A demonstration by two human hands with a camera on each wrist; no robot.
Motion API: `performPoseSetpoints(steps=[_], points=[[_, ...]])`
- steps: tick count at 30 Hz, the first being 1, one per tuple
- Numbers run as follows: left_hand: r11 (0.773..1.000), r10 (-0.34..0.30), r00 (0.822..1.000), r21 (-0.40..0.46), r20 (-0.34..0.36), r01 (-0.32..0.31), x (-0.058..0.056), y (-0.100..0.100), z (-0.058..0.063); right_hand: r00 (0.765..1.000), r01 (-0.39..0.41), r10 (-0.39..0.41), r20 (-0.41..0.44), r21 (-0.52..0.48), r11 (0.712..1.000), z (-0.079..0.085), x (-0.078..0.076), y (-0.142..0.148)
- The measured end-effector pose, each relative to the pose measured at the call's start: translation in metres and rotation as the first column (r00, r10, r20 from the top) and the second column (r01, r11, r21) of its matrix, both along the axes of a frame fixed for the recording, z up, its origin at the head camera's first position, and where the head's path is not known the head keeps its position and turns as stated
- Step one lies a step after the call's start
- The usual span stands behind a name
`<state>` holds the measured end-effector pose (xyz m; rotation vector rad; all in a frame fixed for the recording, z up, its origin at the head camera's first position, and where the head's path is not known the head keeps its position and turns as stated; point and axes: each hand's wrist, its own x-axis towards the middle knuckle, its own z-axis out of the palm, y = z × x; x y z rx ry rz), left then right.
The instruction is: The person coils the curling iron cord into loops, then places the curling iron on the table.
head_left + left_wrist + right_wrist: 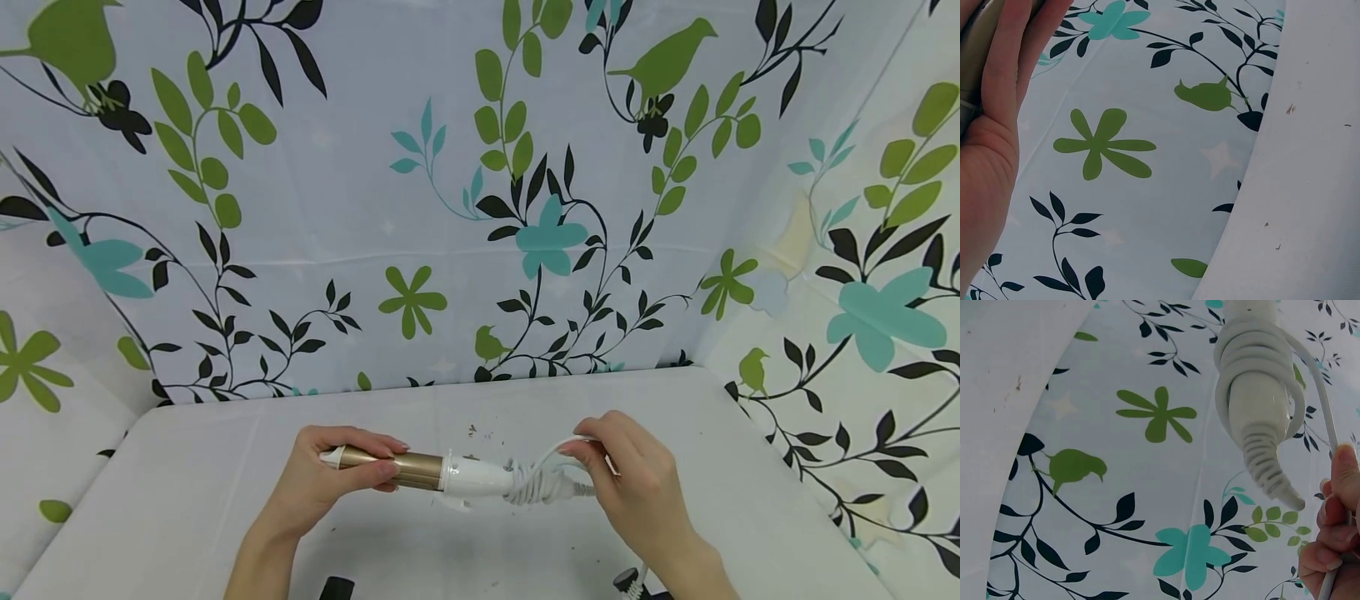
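Observation:
A curling iron with a gold barrel (422,471) and a white handle (476,478) is held level over the table. My left hand (318,477) grips the barrel near its white tip, thumb in front and fingers behind. White cord (534,487) is wound in several loops round the handle's end. With thumb and fingertips, my right hand (637,479) pinches a length of that cord just off the loops. In the right wrist view, the pinched cord (1315,365) runs from the coils down to the fingers, beside the ribbed cord sleeve (1266,464).
The white table (187,475) bears small brown specks (472,431). A black object (337,588) shows at the front edge of the view, and a dark round-ended piece (626,578) lies below my right wrist. Leaf-patterned fabric (337,192) hangs behind and at both sides.

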<state>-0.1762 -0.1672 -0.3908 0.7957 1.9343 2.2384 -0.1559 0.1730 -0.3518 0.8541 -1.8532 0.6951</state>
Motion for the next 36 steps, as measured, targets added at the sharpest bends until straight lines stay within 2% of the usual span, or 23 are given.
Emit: performPoseSetpoints(steps=[5, 12, 14, 16, 19, 23, 27, 32, 36], points=[[0.999, -0.037, 0.999, 0.009, 0.000, 0.037, 0.000, 0.001, 0.000, 0.996, -0.080, 0.080, -0.037, -0.001, 0.997, 0.003, -0.002, -0.001], [0.998, -0.062, 0.998, 0.017, 0.001, 0.062, 0.002, 0.002, 0.000, 1.000, 0.008, -0.008, 0.012, -0.040, 0.999, -0.001, 0.001, -0.001], [0.997, -0.067, 0.998, 0.029, -0.011, 0.068, 0.003, 0.002, 0.000, 0.999, -0.002, 0.004, 0.036, -0.052, 0.999, -0.002, 0.001, 0.000], [0.996, -0.076, 0.997, 0.045, -0.027, 0.077, 0.003, 0.002, 0.000, 0.997, -0.057, 0.061, 0.057, -0.065, 0.996, -0.001, -0.001, 0.000], [0.994, -0.084, 0.995, 0.063, -0.046, 0.087, 0.003, 0.002, 0.000, 0.978, -0.178, 0.187, 0.094, -0.095, 0.979, 0.000, -0.004, 0.001], [0.988, -0.121, 0.990, 0.089, -0.067, 0.127, 0.002, 0.004, 0.000, 0.936, -0.271, 0.295, 0.191, -0.145, 0.952, -0.003, -0.008, 0.002], [0.984, -0.145, 0.988, 0.096, -0.056, 0.150, 0.002, 0.007, 0.000, 0.909, -0.270, 0.317, 0.272, -0.196, 0.943, -0.011, -0.012, 0.001], [0.982, -0.146, 0.987, 0.113, -0.066, 0.153, 0.003, 0.009, 0.000, 0.893, -0.240, 0.309, 0.328, -0.233, 0.942, -0.022, -0.015, -0.006], [0.971, -0.170, 0.981, 0.157, -0.090, 0.183, 0.003, 0.011, 0.000, 0.856, -0.226, 0.311, 0.412, -0.242, 0.944, -0.029, -0.012, -0.014]])
